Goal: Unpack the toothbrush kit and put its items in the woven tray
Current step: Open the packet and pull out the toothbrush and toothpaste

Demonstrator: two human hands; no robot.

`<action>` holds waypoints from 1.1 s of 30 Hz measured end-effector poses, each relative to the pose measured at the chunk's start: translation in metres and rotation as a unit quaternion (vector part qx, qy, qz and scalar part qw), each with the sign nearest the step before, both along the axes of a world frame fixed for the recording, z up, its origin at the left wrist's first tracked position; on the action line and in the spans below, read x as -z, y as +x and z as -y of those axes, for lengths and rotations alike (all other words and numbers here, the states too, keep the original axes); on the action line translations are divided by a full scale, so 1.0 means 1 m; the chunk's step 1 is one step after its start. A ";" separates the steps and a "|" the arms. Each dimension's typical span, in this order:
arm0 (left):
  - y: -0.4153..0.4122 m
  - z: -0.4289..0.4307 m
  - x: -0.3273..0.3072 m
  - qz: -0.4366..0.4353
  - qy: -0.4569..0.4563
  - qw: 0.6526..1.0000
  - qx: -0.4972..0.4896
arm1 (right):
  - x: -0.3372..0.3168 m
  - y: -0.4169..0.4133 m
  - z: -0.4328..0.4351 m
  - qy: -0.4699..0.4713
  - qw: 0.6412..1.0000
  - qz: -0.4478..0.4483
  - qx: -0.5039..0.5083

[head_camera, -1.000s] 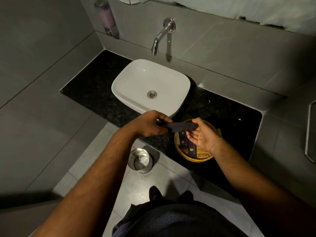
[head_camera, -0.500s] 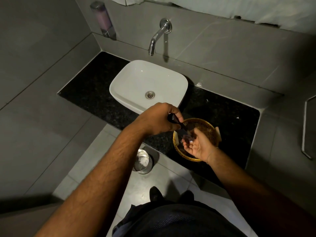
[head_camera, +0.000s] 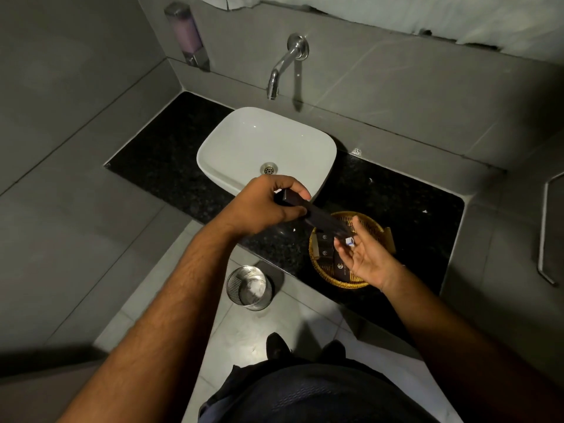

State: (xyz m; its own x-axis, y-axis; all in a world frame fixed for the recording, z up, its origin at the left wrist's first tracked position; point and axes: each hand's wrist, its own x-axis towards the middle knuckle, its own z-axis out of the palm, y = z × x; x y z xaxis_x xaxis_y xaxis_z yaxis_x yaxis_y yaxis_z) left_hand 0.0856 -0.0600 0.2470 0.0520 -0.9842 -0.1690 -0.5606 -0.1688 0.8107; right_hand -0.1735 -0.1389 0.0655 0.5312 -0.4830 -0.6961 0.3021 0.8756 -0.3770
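My left hand [head_camera: 265,206] grips a long dark toothbrush kit box [head_camera: 317,216], tilted with its open end down to the right over the round woven tray [head_camera: 332,277]. A small white item [head_camera: 350,241] pokes out at the box's lower end, against the fingers of my right hand [head_camera: 364,257]. That hand is cupped palm up over the tray, fingers spread. Several dark packets [head_camera: 328,254] lie in the tray, partly hidden by my right hand.
The tray sits on a black stone counter [head_camera: 396,203] right of a white basin [head_camera: 265,148] under a wall tap [head_camera: 285,64]. A soap dispenser [head_camera: 187,35] hangs on the left wall. A metal bin [head_camera: 249,286] stands on the floor below.
The box went from level between both hands to tilted downward in my left hand. My right hand let go of it and opened beneath its lower end, where a small white item has emerged.
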 end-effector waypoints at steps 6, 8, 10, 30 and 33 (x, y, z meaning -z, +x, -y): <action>-0.011 0.003 -0.009 -0.053 -0.057 0.997 -0.010 | -0.005 0.004 -0.005 0.003 0.999 0.036 -0.029; -0.018 0.004 -0.010 -0.060 -0.075 0.995 -0.011 | -0.005 0.006 -0.008 0.017 0.999 0.044 -0.027; -0.022 0.004 -0.010 -0.058 -0.093 0.994 -0.018 | -0.004 0.007 -0.010 0.026 0.998 0.050 -0.016; 0.026 -0.023 0.028 -0.027 0.024 0.998 -0.044 | -0.005 -0.009 -0.002 -0.027 0.999 -0.014 0.027; 0.049 -0.051 0.054 0.112 0.138 0.984 0.015 | -0.010 0.004 -0.004 -0.064 0.992 -0.054 -0.093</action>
State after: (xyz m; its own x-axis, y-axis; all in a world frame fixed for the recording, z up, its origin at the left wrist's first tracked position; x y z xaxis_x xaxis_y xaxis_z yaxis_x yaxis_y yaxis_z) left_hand 0.1342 -0.0090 0.1928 0.0911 -0.9039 -0.4180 -0.7282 -0.3468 0.5912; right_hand -0.1699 -0.1347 0.0751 0.5461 -0.4714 -0.6925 0.0912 0.8552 -0.5102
